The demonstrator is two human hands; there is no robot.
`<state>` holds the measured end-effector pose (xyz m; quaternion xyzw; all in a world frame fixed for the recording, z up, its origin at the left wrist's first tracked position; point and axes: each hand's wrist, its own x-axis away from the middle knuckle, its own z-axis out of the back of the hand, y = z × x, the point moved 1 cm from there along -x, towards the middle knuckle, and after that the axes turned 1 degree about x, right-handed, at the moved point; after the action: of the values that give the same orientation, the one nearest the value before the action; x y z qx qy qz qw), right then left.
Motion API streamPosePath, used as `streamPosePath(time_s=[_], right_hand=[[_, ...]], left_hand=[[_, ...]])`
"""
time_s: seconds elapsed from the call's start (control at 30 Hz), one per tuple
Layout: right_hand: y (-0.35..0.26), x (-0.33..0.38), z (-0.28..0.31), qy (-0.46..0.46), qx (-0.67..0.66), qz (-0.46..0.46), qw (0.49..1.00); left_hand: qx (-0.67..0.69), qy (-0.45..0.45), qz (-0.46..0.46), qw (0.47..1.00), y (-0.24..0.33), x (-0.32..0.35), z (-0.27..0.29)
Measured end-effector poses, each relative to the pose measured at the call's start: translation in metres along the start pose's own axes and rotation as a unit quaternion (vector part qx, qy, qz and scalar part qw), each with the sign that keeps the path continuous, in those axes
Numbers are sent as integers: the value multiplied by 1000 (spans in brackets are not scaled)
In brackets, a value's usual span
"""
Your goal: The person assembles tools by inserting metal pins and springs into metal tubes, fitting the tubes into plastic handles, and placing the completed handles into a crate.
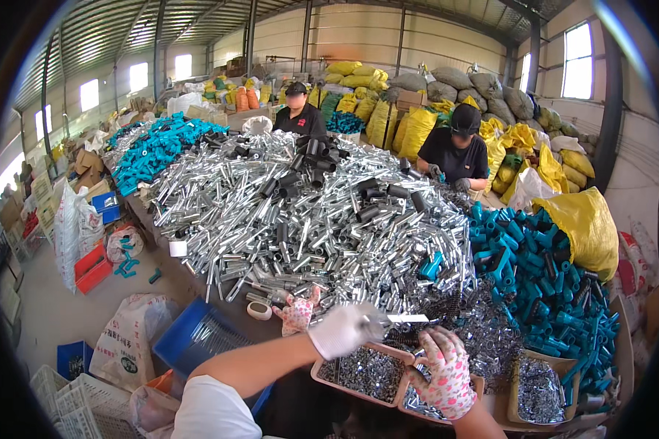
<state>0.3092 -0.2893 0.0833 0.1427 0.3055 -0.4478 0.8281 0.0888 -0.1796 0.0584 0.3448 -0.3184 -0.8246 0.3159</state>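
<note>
Beside trays (355, 394): right hand (447, 374) palm-down, left hand (346, 331) extended rightward.

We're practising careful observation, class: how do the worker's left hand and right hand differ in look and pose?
The left hand wears a glove that looks plain white, while the right hand wears one with a pink print. The left hand points rightward, whereas the right hand's fingers point away from the body. The left hand seems to hold a pale bar; no piece shows clearly in the right hand. Both are gloved.
</note>
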Motion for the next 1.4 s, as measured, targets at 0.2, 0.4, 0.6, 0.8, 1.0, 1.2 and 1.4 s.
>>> streamPosePath(time_s=[0.2, 0.4, 0.6, 0.8, 1.0, 1.2, 1.4], right_hand=[[-8, 66, -1, -101, -194, -151, 964], [-3, 146, 1, 93, -642, -488, 584], [-9, 170, 19, 131, -613, -457, 631], [-17, 188, 35, 72, -557, -507, 654], [-21, 204, 34, 104, -577, -490, 645], [-13, 193, 36, -37, -172, -255, 951], [-21, 202, 35, -109, -557, -431, 702]], left_hand=[[106, -93, -65, 988, 42, 36, -72], [726, -29, 347, 592, 18, 48, -100], [705, 3, 275, 654, 47, 43, -120], [668, 36, 200, 716, 68, 56, -139], [319, -57, 194, 926, 74, 62, -141], [180, -125, 1, 976, 86, 56, -145], [120, -295, -36, 947, 112, 48, -163]])
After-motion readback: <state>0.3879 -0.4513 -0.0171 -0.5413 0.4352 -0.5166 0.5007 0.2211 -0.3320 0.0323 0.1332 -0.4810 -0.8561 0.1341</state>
